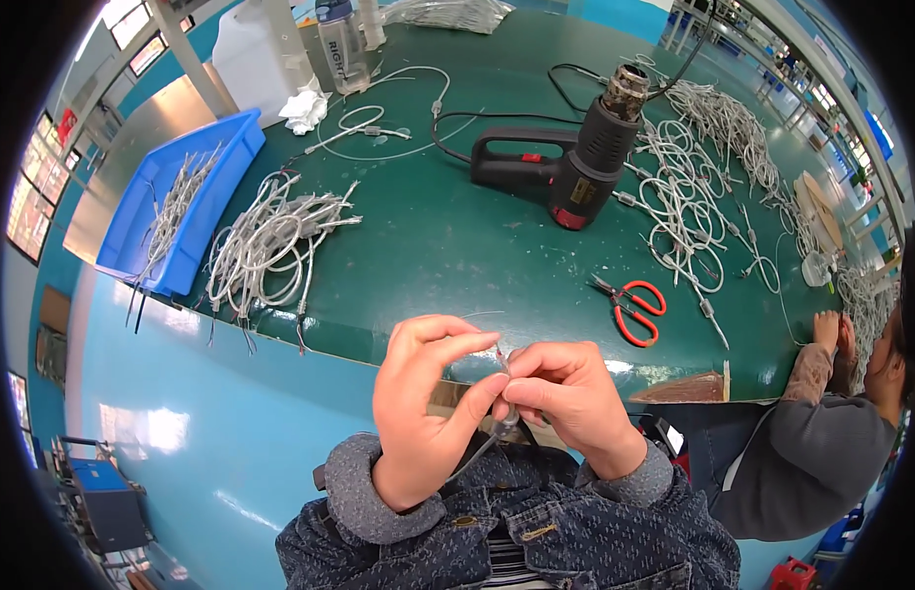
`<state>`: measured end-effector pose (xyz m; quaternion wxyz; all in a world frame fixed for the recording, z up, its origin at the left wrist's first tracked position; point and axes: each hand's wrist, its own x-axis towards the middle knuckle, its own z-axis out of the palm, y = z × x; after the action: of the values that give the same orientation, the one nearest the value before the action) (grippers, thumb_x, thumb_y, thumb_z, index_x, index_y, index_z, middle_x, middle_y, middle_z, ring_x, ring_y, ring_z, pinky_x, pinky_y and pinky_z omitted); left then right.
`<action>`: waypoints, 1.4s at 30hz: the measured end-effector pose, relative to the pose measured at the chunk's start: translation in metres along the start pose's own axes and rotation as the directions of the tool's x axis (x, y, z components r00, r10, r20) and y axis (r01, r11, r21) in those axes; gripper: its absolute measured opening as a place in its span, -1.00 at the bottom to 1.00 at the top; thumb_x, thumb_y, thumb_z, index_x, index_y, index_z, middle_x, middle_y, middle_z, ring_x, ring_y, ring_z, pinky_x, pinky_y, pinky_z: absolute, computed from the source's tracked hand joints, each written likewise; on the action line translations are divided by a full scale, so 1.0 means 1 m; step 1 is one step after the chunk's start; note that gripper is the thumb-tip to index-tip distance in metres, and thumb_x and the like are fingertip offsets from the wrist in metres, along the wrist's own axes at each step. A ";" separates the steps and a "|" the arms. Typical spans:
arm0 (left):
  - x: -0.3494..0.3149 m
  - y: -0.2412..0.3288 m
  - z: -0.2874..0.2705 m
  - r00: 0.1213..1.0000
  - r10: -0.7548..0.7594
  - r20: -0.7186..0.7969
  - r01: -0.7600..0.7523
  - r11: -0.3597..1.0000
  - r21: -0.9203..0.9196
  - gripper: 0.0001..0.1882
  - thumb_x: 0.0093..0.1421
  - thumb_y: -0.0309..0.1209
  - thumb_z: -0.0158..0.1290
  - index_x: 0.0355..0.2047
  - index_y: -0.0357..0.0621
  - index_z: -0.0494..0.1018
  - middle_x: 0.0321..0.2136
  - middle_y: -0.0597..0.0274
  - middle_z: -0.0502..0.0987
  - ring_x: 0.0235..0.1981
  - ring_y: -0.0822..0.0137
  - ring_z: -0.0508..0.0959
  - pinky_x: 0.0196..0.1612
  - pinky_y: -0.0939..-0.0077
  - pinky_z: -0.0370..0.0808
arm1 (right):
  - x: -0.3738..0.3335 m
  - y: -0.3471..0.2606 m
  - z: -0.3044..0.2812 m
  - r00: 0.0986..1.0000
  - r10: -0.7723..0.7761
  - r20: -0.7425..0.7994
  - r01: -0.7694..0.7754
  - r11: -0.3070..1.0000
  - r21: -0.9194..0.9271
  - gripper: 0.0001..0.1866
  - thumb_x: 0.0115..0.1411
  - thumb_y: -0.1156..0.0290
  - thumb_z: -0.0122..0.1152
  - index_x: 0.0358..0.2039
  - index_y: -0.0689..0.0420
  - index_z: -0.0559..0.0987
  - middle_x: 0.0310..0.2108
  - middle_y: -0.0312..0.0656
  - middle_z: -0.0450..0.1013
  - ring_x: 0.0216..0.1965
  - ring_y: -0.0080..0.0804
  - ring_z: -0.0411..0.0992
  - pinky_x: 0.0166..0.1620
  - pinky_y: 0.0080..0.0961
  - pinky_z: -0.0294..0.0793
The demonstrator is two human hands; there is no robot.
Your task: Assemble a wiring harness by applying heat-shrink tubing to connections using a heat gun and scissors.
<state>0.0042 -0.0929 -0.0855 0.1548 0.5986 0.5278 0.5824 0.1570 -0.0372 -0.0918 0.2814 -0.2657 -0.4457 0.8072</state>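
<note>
Just past the table's near edge, my two hands hold the end of a grey cable (482, 451) in front of my jacket. My right hand (580, 393) pinches it between thumb and index finger. The thumb of my left hand (423, 398) presses on the cable beside them, while its raised index finger bends toward the thin tip. Fine wires show at that tip, small and partly hidden by the fingers. Below the pinch, a grey cylindrical sleeve (506, 421) sits on the cable, which runs down toward my lap.
Red-handled scissors (634, 310) and a black heat gun (575, 162) lie on the green table (408, 256). Cable bundles (275, 241) spread left, with more cables (683, 187) right. A blue tray (216, 187) of cables overhangs the left edge. A co-worker (821, 442) works at right.
</note>
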 end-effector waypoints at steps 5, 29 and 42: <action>-0.001 0.000 -0.001 0.999 0.042 -0.034 -0.042 0.999 -0.001 -0.74 -0.11 -0.55 0.24 -0.35 -0.21 0.48 -0.35 0.15 0.51 -0.26 0.19 0.48 -0.18 0.39 0.41 | -0.001 0.000 0.003 0.997 -0.071 -0.020 0.070 0.996 -0.047 -0.98 0.09 0.62 0.15 -0.45 0.30 0.53 -0.49 -0.17 0.48 -0.54 -0.62 0.41 -0.58 -0.77 0.24; 0.002 0.001 -0.014 0.995 -0.017 0.102 0.021 0.999 -0.046 -0.78 -0.11 -0.62 0.22 -0.42 -0.22 0.45 -0.45 0.24 0.53 -0.22 0.24 0.49 0.06 0.12 0.29 | -0.005 -0.006 0.003 0.967 -0.254 0.015 0.225 0.826 -0.517 -0.94 -0.01 0.67 0.25 -0.49 0.32 0.53 -0.53 -0.19 0.47 -0.50 -0.59 0.42 -0.46 -0.69 0.40; 0.006 0.003 -0.017 0.959 -0.218 0.183 0.251 0.950 -0.183 -0.79 -0.14 -0.64 0.21 -0.44 -0.21 0.49 -0.41 0.23 0.51 -0.27 0.22 0.49 0.01 0.23 0.35 | -0.006 -0.011 0.004 0.949 -0.310 0.052 0.269 0.718 -0.642 -0.89 -0.05 0.61 0.31 -0.56 0.27 0.51 -0.62 -0.26 0.43 -0.59 -0.65 0.34 -0.56 -0.70 0.24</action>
<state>-0.0101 -0.0969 -0.0750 0.3260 0.5572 0.5184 0.5608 0.1614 -0.0389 -0.0797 0.3093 -0.2963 -0.7217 0.5438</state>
